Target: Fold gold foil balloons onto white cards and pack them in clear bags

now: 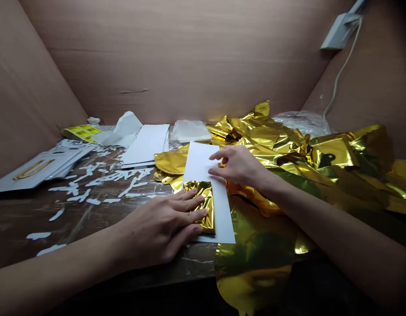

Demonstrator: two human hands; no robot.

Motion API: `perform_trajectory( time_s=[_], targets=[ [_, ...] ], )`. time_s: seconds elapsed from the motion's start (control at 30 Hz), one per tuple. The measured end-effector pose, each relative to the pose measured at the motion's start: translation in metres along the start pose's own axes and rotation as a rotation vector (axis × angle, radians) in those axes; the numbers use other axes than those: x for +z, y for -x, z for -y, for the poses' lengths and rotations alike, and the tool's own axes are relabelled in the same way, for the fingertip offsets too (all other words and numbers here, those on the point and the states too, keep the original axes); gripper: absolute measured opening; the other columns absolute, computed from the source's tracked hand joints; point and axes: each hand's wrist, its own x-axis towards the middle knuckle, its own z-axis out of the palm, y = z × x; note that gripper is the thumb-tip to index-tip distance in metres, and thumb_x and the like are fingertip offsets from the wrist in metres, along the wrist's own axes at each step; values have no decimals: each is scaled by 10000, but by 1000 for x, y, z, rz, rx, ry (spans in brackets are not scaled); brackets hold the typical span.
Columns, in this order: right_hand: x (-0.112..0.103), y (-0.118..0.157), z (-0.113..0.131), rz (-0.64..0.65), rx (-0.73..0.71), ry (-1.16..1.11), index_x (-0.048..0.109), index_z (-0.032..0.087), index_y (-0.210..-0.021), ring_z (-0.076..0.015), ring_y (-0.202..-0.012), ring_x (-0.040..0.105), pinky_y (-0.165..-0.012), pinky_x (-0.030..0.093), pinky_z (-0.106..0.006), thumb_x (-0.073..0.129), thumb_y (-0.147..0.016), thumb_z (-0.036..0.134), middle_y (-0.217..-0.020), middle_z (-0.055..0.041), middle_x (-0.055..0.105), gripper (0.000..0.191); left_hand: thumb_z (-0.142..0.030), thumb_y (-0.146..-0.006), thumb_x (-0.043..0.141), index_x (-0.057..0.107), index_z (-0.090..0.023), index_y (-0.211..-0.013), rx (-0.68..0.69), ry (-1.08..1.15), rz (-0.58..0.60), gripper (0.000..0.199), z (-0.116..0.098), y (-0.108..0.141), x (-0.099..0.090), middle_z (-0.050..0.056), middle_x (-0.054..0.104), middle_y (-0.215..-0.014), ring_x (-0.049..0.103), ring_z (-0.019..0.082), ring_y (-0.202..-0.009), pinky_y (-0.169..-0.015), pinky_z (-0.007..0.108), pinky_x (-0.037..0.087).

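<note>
My left hand (pixel 160 224) lies flat, its fingertips pressing on a folded piece of gold metallic foil (pixel 204 206). That foil sits on a long white card (pixel 203 166), which lies on a dark scuffed tabletop (pixel 74 219). My right hand (pixel 237 166) rests at the card's right edge, its fingertips on the upper part of the card. A small gold scrap shows just under those fingers. Neither hand grips anything.
Crumpled gold foil balloons (pixel 265 136) heap up to the right and spill over the table edge. White paper cut-offs (pixel 104 177), stacked white sheets (pixel 145 145) and a yellow label sheet (pixel 81 133) lie to the left. Cardboard walls (pixel 176 57) surround the table.
</note>
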Motion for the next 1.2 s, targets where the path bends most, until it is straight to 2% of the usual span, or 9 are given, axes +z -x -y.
perform_trajectory(
  time_s=[0.13,0.27,0.37,0.43,0.57,0.8,0.93,1.1,1.2],
  targets=[
    [4,1,-2,15,55,-42,649,178,-1392,-288,-938,710,-908,555,-454,777,-757,235,-1076,-118,761,650,-235,-1018,498,608,-207,-1428,20,-14,31,426,1,-1,-3,62,556,-1499,488,232,-1423,-1222,401,387],
    [15,-2,-6,-122,220,-392,510,146,-1480,-303,-977,711,-825,609,-460,838,-677,230,-1301,-172,665,871,-222,-1020,489,605,-210,-1430,32,-26,45,426,2,-1,-4,45,538,-1514,476,223,-1433,-1237,392,360],
    [18,-4,-10,-99,344,-712,500,99,-1444,-289,-875,728,-709,635,-432,851,-645,189,-1156,-176,715,878,-220,-1019,494,613,-224,-1422,34,-21,45,420,3,0,-4,35,532,-1518,473,213,-1436,-1244,390,347],
    [16,-4,-11,-12,310,-828,595,106,-1328,-280,-823,729,-674,637,-417,846,-642,162,-995,-133,750,732,-229,-1018,502,623,-228,-1411,32,-9,45,412,4,0,-4,33,542,-1508,473,211,-1436,-1241,388,351],
    [11,-4,-14,42,197,-711,692,140,-1080,-250,-767,716,-632,613,-374,851,-629,143,-867,-81,753,478,-239,-1017,512,604,-239,-1434,20,14,41,428,4,0,-3,31,538,-1509,452,218,-1450,-1240,396,352],
    [10,-3,-11,2,34,-388,685,159,-1015,-219,-786,693,-650,569,-343,828,-659,159,-961,-69,744,384,-190,-985,562,578,-298,-1463,44,153,99,490,9,-6,-12,20,547,-1500,467,239,-1438,-1233,405,374],
    [9,-2,-6,-28,7,-283,678,166,-973,-216,-774,678,-651,547,-346,818,-671,172,-950,-62,734,333,-176,-977,569,591,-278,-1455,81,207,126,488,12,-9,-14,28,534,-1509,451,238,-1448,-1243,387,362],
    [11,-1,-7,-11,27,-261,669,156,-1019,-221,-766,673,-666,546,-359,809,-697,195,-912,-60,728,354,-267,-975,595,567,-243,-1477,82,173,160,503,13,-6,-15,49,486,-1543,412,253,-1471,-1245,403,353],
    [11,2,-6,-118,-15,-150,631,138,-1204,-271,-905,668,-785,559,-418,813,-705,239,-1055,-111,708,541,-380,-910,691,563,-223,-1481,84,171,163,605,13,-4,-15,82,475,-1549,434,284,-1457,-1238,423,362]
  ],
)
